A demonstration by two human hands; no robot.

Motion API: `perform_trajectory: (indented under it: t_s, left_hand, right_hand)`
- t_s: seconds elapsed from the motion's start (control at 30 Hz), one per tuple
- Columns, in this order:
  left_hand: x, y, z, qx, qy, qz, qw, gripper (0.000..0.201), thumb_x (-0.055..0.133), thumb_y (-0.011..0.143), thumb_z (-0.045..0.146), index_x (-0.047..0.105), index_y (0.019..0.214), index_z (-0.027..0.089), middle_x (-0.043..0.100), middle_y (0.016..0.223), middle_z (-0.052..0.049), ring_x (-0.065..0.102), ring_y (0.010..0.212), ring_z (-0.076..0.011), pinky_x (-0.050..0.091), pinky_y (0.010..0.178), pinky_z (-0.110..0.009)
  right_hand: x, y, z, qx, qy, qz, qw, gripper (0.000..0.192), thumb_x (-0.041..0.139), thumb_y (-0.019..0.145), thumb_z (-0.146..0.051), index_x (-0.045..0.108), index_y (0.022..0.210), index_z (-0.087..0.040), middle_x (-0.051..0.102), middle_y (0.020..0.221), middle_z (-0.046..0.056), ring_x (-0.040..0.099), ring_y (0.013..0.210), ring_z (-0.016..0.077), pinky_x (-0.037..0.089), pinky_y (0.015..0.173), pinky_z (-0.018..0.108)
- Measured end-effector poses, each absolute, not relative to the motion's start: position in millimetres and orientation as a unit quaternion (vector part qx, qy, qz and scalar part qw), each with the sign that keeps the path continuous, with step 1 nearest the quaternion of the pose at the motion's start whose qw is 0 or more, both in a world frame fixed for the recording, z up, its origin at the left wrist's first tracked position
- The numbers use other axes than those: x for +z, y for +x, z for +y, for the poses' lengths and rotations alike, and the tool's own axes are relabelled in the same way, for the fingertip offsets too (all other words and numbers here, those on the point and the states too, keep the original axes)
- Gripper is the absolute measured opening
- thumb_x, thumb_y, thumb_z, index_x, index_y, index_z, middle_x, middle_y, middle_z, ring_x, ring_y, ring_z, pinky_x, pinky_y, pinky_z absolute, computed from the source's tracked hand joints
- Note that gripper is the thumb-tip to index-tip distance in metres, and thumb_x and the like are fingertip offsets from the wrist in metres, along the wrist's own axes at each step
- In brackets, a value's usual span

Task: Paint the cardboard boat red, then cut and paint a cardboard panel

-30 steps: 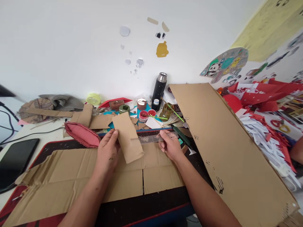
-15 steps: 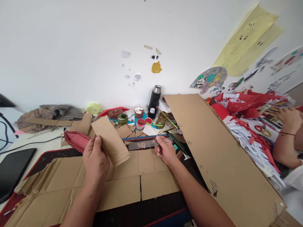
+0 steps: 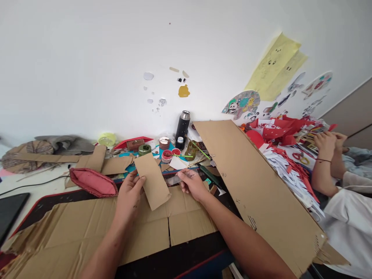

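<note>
My left hand (image 3: 130, 196) holds a small rectangular strip of brown cardboard (image 3: 152, 181) upright above a flattened cardboard sheet (image 3: 87, 228) that lies on the desk. My right hand (image 3: 192, 185) grips a clear plastic ruler (image 3: 173, 179), whose left end is hidden behind the strip. Both hands hover close together just above the far edge of the flat sheet.
A big cardboard panel (image 3: 255, 186) leans at the right. Behind the hands stand paint pots (image 3: 167, 155), a black flask (image 3: 182, 125) and a red cloth pouch (image 3: 93, 182). Another person's arms (image 3: 327, 162) rest among red and white paper scraps (image 3: 290, 170). A dark tablet (image 3: 10, 209) lies far left.
The view has swung to the right, revealing more of the other person. My left hand brought the cardboard strip back toward the ruler, and my right hand moved left with it.
</note>
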State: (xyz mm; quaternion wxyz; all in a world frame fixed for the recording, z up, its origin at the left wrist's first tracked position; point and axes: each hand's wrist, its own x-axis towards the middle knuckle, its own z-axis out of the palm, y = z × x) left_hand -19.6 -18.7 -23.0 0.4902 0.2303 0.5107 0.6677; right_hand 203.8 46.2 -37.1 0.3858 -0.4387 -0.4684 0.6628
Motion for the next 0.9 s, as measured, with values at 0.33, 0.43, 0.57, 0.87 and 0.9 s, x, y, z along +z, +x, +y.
perform_trajectory:
  t_s: [0.33,0.43,0.57,0.87,0.9]
  left_hand:
    - [-22,-19,-22,0.622,0.286,0.540,0.489,0.072,0.089,0.073,0.053,0.066,0.133,0.020,0.085,0.107,-0.012,0.081,0.102,-0.0334,0.064,0.081,-0.041]
    - [-22,-20,-21,0.626,0.295,0.542,0.476,0.069,0.088,0.074,0.054,0.068,0.131,0.021,0.084,0.107,-0.012,0.080,0.103,-0.0328,0.063,0.081,-0.039]
    - [-24,-20,-18,0.610,0.309,0.556,0.473,0.077,0.087,0.074,0.053,0.064,0.140,0.021,0.081,0.095,-0.007,0.078,0.094,-0.0307,0.061,0.074,-0.036]
    - [-27,-20,-17,0.608,0.346,0.566,0.436,0.084,0.086,0.074,0.046,0.059,0.150,0.021,0.070,0.086,-0.001,0.074,0.088,-0.0267,0.059,0.074,-0.034]
    - [-27,-20,-16,0.605,0.347,0.567,0.439,0.085,0.085,0.074,0.046,0.058,0.151,0.021,0.072,0.090,-0.003,0.075,0.090,-0.0274,0.060,0.076,-0.035]
  right_hand:
    - [-28,208,41,0.654,-0.415,-0.521,0.359,0.067,0.077,0.080,-0.082,0.069,0.100,-0.018,0.061,0.056,-0.007,0.052,0.038,0.0102,0.031,0.037,0.020]
    - [-22,210,39,0.633,-0.430,-0.543,0.346,0.064,0.075,0.083,-0.081,0.069,0.101,-0.019,0.061,0.056,-0.007,0.052,0.038,0.0105,0.031,0.038,0.020]
    - [-15,217,40,0.557,-0.457,-0.609,0.332,0.052,0.080,0.088,-0.070,0.072,0.103,-0.020,0.062,0.058,-0.006,0.053,0.041,0.0106,0.037,0.042,0.021]
    - [-4,238,51,0.597,-0.480,-0.521,0.376,0.066,0.072,0.084,-0.083,0.070,0.102,-0.019,0.058,0.053,-0.008,0.042,0.037,0.0085,0.024,0.038,0.021]
    - [-5,240,49,0.601,-0.479,-0.518,0.375,0.068,0.071,0.084,-0.084,0.070,0.103,-0.019,0.058,0.053,-0.008,0.041,0.037,0.0086,0.023,0.038,0.021]
